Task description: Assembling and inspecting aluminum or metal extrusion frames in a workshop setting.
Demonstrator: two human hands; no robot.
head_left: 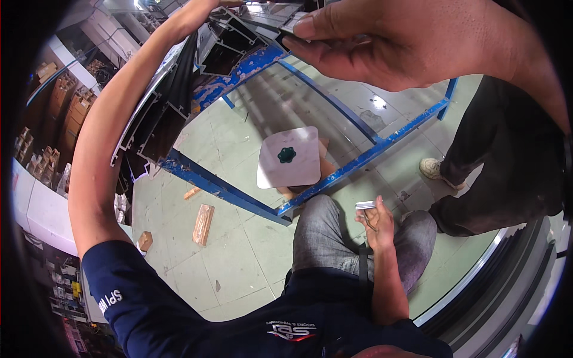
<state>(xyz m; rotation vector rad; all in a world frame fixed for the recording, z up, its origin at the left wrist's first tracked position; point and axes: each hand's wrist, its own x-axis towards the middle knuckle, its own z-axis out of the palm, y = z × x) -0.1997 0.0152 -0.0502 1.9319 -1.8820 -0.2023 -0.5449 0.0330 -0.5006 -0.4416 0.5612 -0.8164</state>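
My left arm reaches up to a dark aluminium profile frame (230, 42). My left hand (200, 7) is at the top edge beside that frame, its fingers cut off from view. Low over my lap, my right hand (380, 230) is closed on a small silver metal piece (365, 204), which sticks out past the fingertips. A thin dark curved item shows under those fingers, too small to name. Another person's large hand (406, 45) comes in from the right, thumb and fingers at the edge of the dark profile. More hollow profile ends (161, 131) lie beside my left forearm.
The profiles rest on a worn blue metal stand (358, 167). Beneath it is a white square panel with a dark green knob (286, 155). A wrapped wooden block (203, 225) lies on the tiled floor. At right stand another person's dark-trousered legs (483, 173). Boxes (74, 113) fill shelves at left.
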